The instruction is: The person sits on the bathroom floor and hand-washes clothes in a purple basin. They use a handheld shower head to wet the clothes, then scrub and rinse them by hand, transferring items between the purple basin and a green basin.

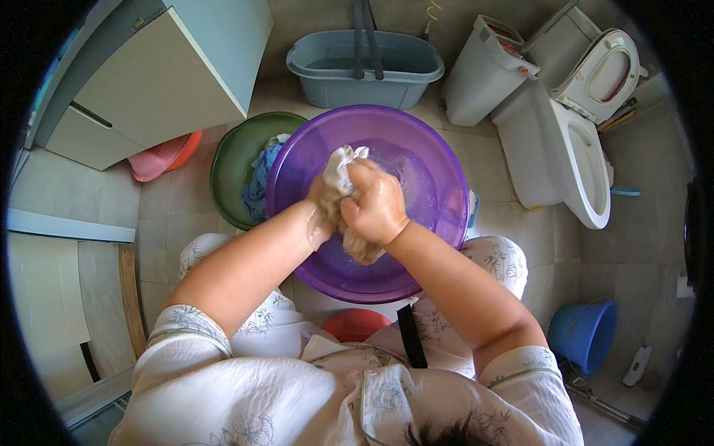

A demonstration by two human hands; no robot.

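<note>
A purple plastic basin [440,223] with some water in it stands before my knees. Over it I grip a wet white-and-beige cloth [339,170] with both hands. My right hand [375,202] is closed around the cloth, its knuckles facing up. Close beside it, my left hand [323,203] holds the same cloth; its fingers are mostly hidden by the fabric. One end of the cloth sticks up above the hands, and a bunched beige part hangs below my right hand. Both hands and the left wrist look wet.
Left of the basin, partly beneath its rim, is a green basin [223,173] holding blue cloth [259,181]. A grey mop bucket [362,92] and a grey bin [482,72] stand beyond. At right are a toilet [549,150] and a blue bucket [583,337]; a cabinet [156,78] stands at left.
</note>
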